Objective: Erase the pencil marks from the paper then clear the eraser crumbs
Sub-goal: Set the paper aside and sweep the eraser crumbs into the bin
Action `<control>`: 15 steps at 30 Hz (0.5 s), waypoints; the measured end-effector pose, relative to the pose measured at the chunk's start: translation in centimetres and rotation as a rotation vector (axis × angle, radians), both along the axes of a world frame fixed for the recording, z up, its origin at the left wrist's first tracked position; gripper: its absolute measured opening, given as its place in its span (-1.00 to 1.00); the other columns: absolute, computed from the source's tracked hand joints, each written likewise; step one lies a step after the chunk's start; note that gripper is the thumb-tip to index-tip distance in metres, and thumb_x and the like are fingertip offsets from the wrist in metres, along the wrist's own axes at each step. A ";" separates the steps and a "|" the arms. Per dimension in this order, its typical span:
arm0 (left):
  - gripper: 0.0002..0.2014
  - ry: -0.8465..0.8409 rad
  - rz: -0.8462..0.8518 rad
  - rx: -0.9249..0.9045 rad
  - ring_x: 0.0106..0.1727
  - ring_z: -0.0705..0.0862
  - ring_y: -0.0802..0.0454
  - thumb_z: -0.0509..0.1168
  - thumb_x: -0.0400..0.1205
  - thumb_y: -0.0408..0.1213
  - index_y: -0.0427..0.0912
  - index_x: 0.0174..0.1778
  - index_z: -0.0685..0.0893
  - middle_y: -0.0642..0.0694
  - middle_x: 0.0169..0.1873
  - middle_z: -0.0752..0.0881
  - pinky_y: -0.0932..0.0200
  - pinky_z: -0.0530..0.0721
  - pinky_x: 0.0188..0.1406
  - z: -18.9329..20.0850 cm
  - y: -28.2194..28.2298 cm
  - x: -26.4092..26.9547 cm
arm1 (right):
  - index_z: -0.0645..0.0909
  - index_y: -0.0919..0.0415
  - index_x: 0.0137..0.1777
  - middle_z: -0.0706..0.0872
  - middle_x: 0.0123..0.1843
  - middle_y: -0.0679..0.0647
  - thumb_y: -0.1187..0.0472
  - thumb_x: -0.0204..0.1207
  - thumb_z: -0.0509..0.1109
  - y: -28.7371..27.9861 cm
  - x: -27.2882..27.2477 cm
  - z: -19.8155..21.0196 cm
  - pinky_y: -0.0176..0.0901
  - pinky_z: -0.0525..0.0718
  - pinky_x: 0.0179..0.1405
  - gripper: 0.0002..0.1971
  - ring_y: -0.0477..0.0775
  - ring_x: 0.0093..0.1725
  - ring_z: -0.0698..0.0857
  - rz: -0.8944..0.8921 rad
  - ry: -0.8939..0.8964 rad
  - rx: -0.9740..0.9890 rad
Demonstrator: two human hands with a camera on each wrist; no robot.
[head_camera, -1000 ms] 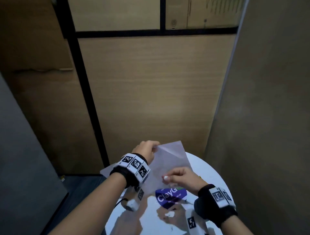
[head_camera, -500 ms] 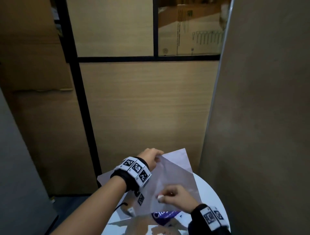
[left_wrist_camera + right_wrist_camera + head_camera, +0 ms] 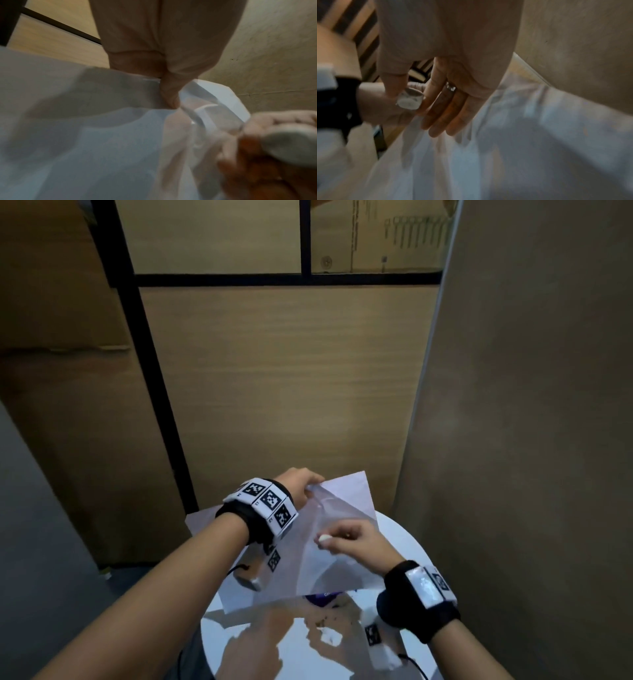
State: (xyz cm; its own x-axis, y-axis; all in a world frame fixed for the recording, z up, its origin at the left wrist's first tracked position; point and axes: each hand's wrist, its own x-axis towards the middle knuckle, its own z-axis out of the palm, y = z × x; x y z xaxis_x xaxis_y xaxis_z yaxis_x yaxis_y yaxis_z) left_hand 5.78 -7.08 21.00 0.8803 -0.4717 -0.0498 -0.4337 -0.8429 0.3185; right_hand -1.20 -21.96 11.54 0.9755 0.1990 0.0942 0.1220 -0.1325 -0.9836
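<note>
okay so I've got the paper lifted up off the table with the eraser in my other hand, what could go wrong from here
1. The left hand pinches the paper at one edge only, and it already looks creased there; pulling harder could crumple or tear it.
2. The sheet is tilted over the round white table, so any crumbs on it may slide onto the table or the floor beside it.
3. The right hand pinches the eraser while its other fingers brush the sheet; the eraser could slip.

The raised paper hides all but a purple sliver of the packet below the right hand's fingers, and any pencil marks are too blurred to tell.
</note>
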 end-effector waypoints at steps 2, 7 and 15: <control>-0.56 0.023 -0.027 0.015 0.41 0.55 -0.02 0.20 0.66 -0.48 -0.18 0.48 0.50 -0.15 0.39 0.59 0.26 0.42 0.30 0.0 0.0 -0.1 | 0.73 0.30 -0.18 0.77 -0.27 0.11 0.46 0.44 0.45 -0.6 0.4 1.0 -0.32 0.64 -0.13 -0.92 -0.05 -0.23 0.70 -0.031 0.001 0.119; -0.63 0.024 -0.039 -0.083 0.28 0.63 -0.02 0.19 0.63 -0.52 -0.14 0.30 0.65 -0.14 0.20 0.72 0.25 0.50 0.13 1.3 0.8 0.1 | 0.67 0.18 -0.23 0.72 -0.28 0.04 0.33 0.47 0.46 -3.2 1.3 -4.1 -0.37 0.59 -0.26 -0.92 -0.04 -0.26 0.66 -0.135 0.256 -0.170; -0.67 0.027 0.161 -0.368 0.31 0.61 -0.11 0.24 0.62 -0.51 -0.29 0.32 0.59 -0.18 0.24 0.68 0.08 0.52 0.33 0.5 3.2 2.3 | 0.48 0.42 0.07 0.48 -0.36 0.23 0.48 0.61 0.03 -2.8 0.0 -7.7 -0.23 0.50 -0.70 -0.79 0.14 -0.51 0.49 -0.507 0.557 0.428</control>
